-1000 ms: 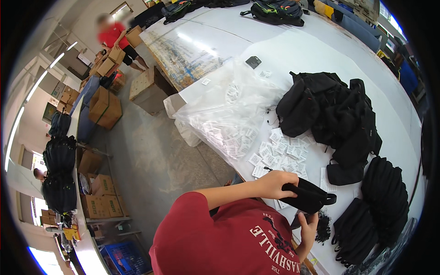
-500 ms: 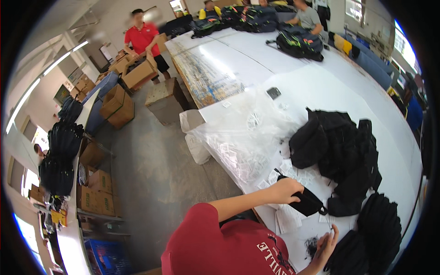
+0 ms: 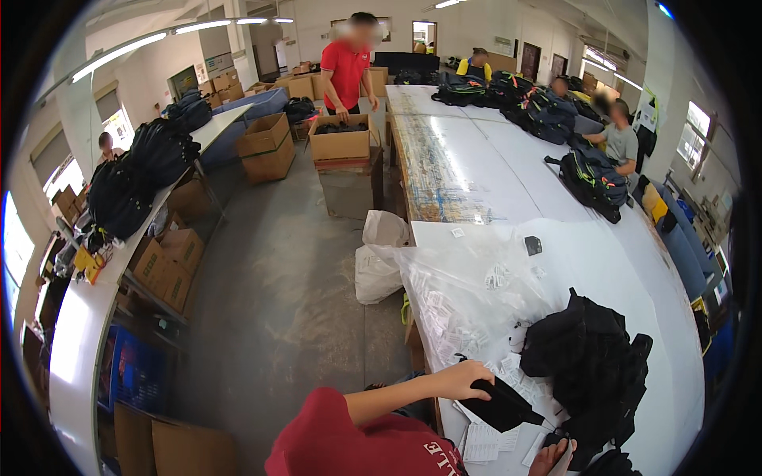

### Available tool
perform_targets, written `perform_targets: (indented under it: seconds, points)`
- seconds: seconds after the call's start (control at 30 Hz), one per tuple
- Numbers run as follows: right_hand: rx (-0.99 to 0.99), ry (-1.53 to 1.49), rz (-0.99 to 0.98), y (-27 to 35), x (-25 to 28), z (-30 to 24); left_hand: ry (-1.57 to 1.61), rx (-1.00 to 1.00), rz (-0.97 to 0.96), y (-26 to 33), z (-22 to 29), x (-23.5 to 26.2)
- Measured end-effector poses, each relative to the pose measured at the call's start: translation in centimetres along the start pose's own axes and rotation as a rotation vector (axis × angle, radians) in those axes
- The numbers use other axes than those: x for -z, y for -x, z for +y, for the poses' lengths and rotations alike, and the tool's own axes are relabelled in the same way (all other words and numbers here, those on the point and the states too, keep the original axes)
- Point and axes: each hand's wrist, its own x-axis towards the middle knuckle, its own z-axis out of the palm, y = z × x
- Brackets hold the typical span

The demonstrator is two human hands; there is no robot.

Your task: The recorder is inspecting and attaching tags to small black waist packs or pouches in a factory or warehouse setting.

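My left hand (image 3: 464, 381) is closed on one end of a flat black fabric pouch (image 3: 502, 406), held tilted above the table's near edge. A thin pale strand runs from the pouch's lower corner toward my right hand (image 3: 549, 457). The right hand's fingers are bent together at the lower edge of the view; what they pinch is too small to make out. Under the pouch lie white printed paper sheets (image 3: 479, 443). A heap of black fabric bags (image 3: 591, 361) rests just right of the pouch.
A clear plastic sheet (image 3: 508, 274) with many small white labels covers the near left of the long white table (image 3: 651, 278). Beyond it, a person in red reaches into a carton (image 3: 341, 145). Other people sit by backpacks (image 3: 587, 178). A side bench (image 3: 75, 341) stands left.
My view has tilted up and turned, showing more of the room. Both hands and the pouch appear lower. The person in red now has the carton standing on a box.
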Motion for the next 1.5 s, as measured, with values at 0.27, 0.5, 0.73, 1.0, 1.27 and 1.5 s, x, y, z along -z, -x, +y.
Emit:
perform_targets:
  seconds: [0.27, 0.5, 0.73, 1.0, 1.27, 1.5]
  points:
    - [0.061, -0.531, -0.731, -5.1, -2.5, 1.0, 0.268, 0.216, -0.215, 2.6, 1.7, 1.7]
    - [0.083, -0.286, -0.159, -4.8, -6.3, 0.9, 0.581, 0.227, -0.684, 0.9, 2.7, 0.3]
    - [-0.28, -0.621, -0.436, -1.6, -5.1, 5.5, 0.564, 0.101, -0.794, -1.0, 4.1, 0.2]
    - [-0.112, -0.207, 0.533, -2.0, -7.2, 5.2, 0.484, 0.074, -0.755, 0.1, 4.9, -0.3]
    - [0.021, -0.346, 0.003, -3.0, -5.6, 5.0, 0.412, 0.015, -0.685, 1.5, 6.6, -0.4]
    - [0.222, 0.247, -0.063, -2.1, -7.1, 2.3, 0.304, 0.131, -0.443, 5.3, 7.8, 0.1]
